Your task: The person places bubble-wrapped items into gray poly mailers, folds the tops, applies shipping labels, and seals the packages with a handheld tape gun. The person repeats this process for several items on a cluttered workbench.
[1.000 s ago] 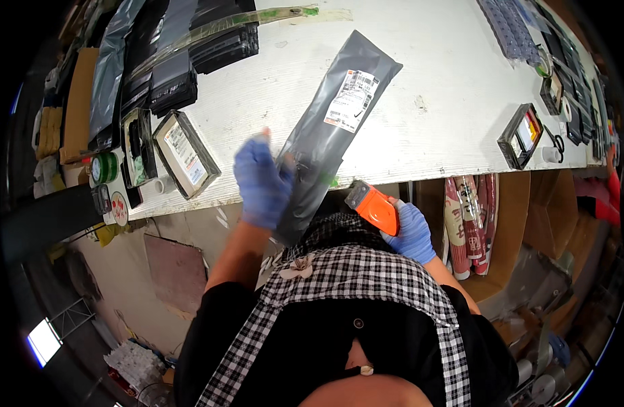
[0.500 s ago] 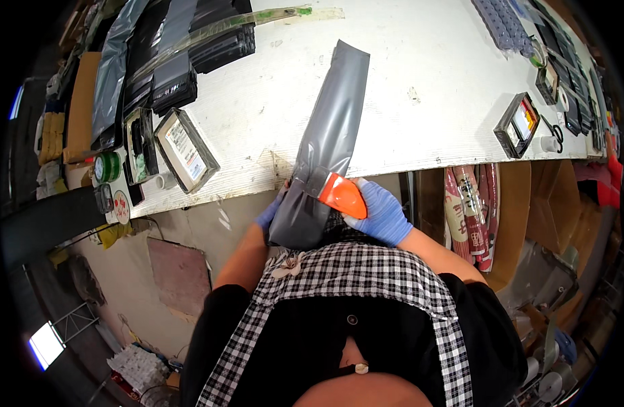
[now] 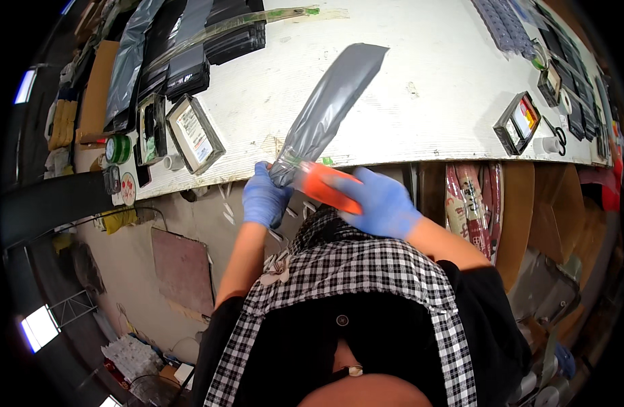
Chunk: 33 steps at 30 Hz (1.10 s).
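A long grey plastic mailing bag [image 3: 332, 102] lies slantwise over the front edge of the table. Its near end is bunched together and pinched in my left hand [image 3: 266, 197], which wears a blue glove. My right hand [image 3: 383, 203], also in a blue glove, is closed round an orange tape dispenser [image 3: 329, 188]. The front of the dispenser is smeared by motion and meets the bag's gathered end beside my left fingers. What the bag contains is hidden.
The white table [image 3: 393, 129] spans the far side. Stacks of grey and black bags [image 3: 234, 34], a framed tray [image 3: 195, 136] and a green tape roll [image 3: 117, 148] sit at left. At right lie another small tray [image 3: 517, 124], scissors [image 3: 560, 139] and bubble wrap [image 3: 501, 27].
The bag's near end has gone from hanging loose and wide to being gathered narrow in my left hand. My right hand has brought the dispenser left and slightly up against it.
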Available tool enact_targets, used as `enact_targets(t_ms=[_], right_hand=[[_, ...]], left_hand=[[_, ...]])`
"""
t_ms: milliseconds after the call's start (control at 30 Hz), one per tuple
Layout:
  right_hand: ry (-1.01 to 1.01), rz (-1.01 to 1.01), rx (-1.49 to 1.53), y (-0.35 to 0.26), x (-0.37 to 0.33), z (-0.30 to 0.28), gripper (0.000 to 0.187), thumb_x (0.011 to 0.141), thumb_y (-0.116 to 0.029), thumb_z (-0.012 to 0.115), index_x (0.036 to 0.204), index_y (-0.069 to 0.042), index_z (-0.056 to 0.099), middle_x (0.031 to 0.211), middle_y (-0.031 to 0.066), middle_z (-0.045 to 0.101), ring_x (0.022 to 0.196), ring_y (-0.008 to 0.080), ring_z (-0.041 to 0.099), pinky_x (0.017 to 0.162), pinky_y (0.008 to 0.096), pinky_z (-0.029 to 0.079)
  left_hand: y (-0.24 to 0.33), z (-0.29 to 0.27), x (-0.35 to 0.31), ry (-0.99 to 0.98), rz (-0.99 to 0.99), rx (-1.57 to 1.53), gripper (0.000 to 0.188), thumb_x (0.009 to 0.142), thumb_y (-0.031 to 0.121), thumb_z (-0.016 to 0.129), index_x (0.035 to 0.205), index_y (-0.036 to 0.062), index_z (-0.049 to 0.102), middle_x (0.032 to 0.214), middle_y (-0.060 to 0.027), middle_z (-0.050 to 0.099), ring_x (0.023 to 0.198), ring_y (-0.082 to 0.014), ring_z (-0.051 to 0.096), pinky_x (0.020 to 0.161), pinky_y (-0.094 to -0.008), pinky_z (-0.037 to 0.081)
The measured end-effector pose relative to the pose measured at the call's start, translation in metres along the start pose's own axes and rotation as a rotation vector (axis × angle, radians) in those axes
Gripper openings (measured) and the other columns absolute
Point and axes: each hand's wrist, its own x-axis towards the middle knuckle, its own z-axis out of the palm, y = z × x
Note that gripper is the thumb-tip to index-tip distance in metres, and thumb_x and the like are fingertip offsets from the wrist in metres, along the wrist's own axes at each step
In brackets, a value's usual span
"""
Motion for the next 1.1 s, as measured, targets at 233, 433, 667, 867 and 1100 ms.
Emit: enact_targets(t_ms=[233,433,667,867,1100], right_hand=[[-0.147,0.151,-0.040,0.032,-0.019,0.015,0.063,0.080,-0.029,0.070,0.139,-0.033,0.050,0.099,0.0150,0.063,0.085,0.0337,0.067,0.079,0.0427,0.055],[-0.615,0.229,-0.006,0.033,0.040,-0.032,0.054,0.081,-0.029,0.067,0.134,-0.027,0.059,0.105,0.0115,0.071,0.095,0.0286,0.069,0.087,0.0396,0.054],[-0.319,0.407,0.851,0.114,-0.007,-0.013,0.052,0.075,-0.012,0.070,0.127,-0.017,0.066,0.109,0.0080,0.070,0.098,0.0184,0.066,0.088,0.0320,0.053],[0.429,0.555,1.181,0.182,0.017,-0.037,0.067,0.080,-0.012,0.074,0.141,0.001,0.047,0.123,0.0198,0.062,0.102,0.0251,0.067,0.090,0.0326,0.056],[0.681,-0.348,0.085,0.047,0.124,0.004,0.075,0.086,-0.026,0.067,0.148,0.003,0.035,0.155,0.0232,0.030,0.145,0.0374,0.027,0.120,0.0465,0.020]], left_hand=[[-0.029,0.001,0.018,-0.673,0.022,-0.957,0.064,0.075,0.017,0.076,0.131,-0.0040,0.053,0.109,-0.0105,0.068,0.097,-0.0180,0.065,0.089,-0.0303,0.052],[-0.022,-0.006,0.004,-1.064,-0.139,-1.588,0.068,0.075,0.028,0.072,0.131,-0.0035,0.050,0.111,-0.0150,0.063,0.093,-0.0215,0.065,0.081,-0.0348,0.057],[-0.025,0.000,0.050,-1.125,-0.120,-1.859,0.073,0.070,0.047,0.071,0.119,-0.0036,0.052,0.096,-0.0129,0.058,0.080,-0.0239,0.058,0.067,-0.0368,0.053],[-0.038,0.013,0.094,-1.044,-0.130,-1.821,0.080,0.068,0.051,0.072,0.123,-0.0036,0.050,0.096,-0.0124,0.053,0.082,-0.0249,0.051,0.069,-0.0368,0.049],[-0.027,0.019,0.120,-1.613,-0.034,-2.021,0.076,0.071,0.062,0.070,0.116,0.0026,0.053,0.089,-0.0058,0.050,0.073,-0.0184,0.043,0.059,-0.0309,0.040]])
